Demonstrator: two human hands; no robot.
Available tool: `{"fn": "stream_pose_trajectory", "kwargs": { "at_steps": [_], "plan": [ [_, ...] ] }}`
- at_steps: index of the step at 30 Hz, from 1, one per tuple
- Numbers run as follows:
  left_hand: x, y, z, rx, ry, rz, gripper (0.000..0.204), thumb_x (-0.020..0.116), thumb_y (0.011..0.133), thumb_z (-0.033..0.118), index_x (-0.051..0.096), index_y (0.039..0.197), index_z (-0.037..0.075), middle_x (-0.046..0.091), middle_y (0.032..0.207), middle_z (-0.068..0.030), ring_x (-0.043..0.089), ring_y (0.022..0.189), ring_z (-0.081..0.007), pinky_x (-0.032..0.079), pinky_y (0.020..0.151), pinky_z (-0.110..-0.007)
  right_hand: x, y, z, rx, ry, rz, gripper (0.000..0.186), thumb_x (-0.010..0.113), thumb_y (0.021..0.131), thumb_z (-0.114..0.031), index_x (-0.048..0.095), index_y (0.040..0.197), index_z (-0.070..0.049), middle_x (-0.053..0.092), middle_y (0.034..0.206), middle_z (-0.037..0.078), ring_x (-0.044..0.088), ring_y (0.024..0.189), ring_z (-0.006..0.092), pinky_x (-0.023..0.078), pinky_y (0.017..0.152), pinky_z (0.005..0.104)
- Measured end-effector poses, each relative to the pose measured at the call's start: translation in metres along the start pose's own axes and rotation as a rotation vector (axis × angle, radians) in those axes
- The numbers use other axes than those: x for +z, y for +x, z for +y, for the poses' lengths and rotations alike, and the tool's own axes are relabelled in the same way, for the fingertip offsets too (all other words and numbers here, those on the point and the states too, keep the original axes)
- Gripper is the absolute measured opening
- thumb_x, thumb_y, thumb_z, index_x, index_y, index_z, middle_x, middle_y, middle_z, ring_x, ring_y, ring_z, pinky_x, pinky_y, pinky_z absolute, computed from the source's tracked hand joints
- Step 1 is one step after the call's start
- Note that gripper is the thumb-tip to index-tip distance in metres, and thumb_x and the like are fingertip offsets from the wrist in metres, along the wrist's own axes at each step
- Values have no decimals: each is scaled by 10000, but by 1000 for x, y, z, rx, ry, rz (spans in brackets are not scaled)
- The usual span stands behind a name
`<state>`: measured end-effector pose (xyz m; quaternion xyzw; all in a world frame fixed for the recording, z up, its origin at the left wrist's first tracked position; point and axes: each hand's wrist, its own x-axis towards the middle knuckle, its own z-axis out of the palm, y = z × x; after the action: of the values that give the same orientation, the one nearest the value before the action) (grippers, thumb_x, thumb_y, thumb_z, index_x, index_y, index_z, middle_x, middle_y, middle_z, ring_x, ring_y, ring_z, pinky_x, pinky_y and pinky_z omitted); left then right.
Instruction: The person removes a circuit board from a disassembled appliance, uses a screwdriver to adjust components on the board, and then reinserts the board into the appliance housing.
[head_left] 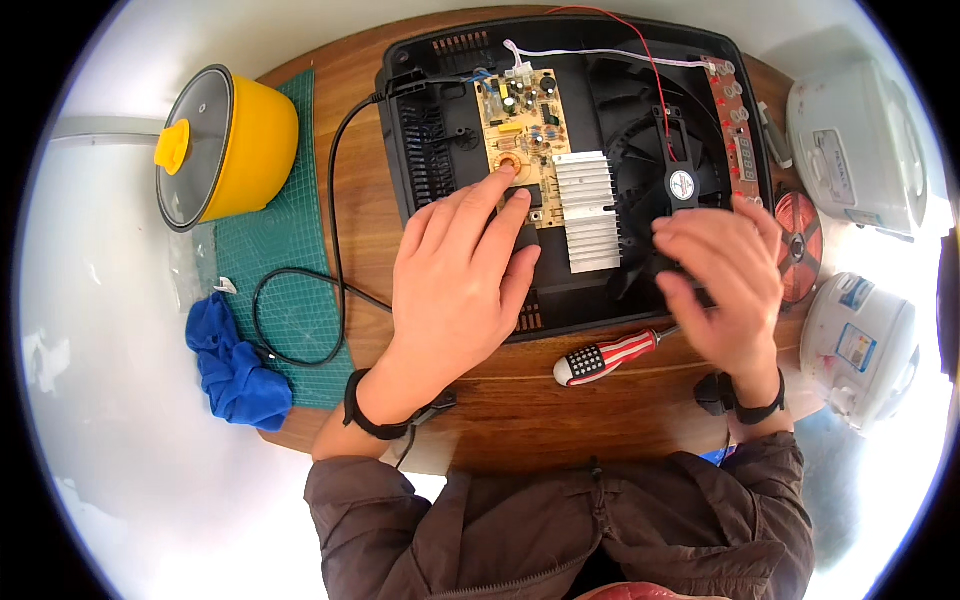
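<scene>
An open black appliance housing (578, 110), its inner parts exposed, lies in front of me. My left hand (455, 265) is stretched over it, its fingertips resting on the tan circuit board (548, 130) near a round copper-coloured part. Beside that board sits a silver finned heat sink (588, 215). Above the housing's lower right part hovers my right hand (722, 275), fingers bent and apart from the thumb, with nothing visible in it. Close to this hand are the black fan (682, 185) with its pale round label and a red-and-white screwdriver (610, 358) on the wooden table.
A narrow red display board (742, 150) lines the housing's right side. Beyond it lie a copper coil (797, 245) and two white appliances, one far (850, 150), one near (858, 350). Leftward are a yellow pot (255, 140), green cutting mat (270, 260), blue cloth (237, 365) and black cord (333, 190).
</scene>
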<state>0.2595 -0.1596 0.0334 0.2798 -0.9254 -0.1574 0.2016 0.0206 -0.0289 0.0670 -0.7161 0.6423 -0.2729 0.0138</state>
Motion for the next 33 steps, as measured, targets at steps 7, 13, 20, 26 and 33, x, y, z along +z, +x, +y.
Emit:
{"fn": "stream_pose_trajectory", "kwargs": {
  "at_steps": [7,13,20,26,33],
  "plan": [
    [0,1,-1,15,15,-6,514,782,801,63,662,1300,35,625,1443,-107,630,1222,-322,480,1007,-424,17,-14,-5,-153,56,-85,344,856,734,-284,760,998,-86,736,1137,37,692,1095,220,417,1100,493],
    [-1,4,2,-35,35,-63,578,763,826,77,619,1385,49,613,1458,-101,615,1242,-324,463,1028,-423,27,-16,-6,-173,62,-113,341,819,777,-363,743,980,-100,664,992,-2,647,1001,200,442,1090,461],
    [-1,4,5,-44,48,-84,589,783,828,125,618,1389,51,601,1458,-97,611,1228,-324,448,1034,-425,30,-20,-4,-173,40,-80,378,817,784,-376,745,1030,-98,680,1039,0,644,1019,200,454,1060,442],
    [-5,5,7,-47,63,-120,699,839,811,223,572,1436,61,571,1450,-105,593,1247,-326,448,1024,-428,31,-20,-2,-202,63,-50,380,830,771,-361,743,1026,-93,683,1041,3,645,1006,204,476,1023,436],
    [-16,17,18,-48,81,-219,743,867,766,154,557,1436,74,545,1443,-101,583,1234,-349,485,1028,-449,34,-20,-1,-206,101,-22,308,836,786,-325,719,966,-105,668,1007,2,631,1002,213,462,1044,440]
  ]
}}
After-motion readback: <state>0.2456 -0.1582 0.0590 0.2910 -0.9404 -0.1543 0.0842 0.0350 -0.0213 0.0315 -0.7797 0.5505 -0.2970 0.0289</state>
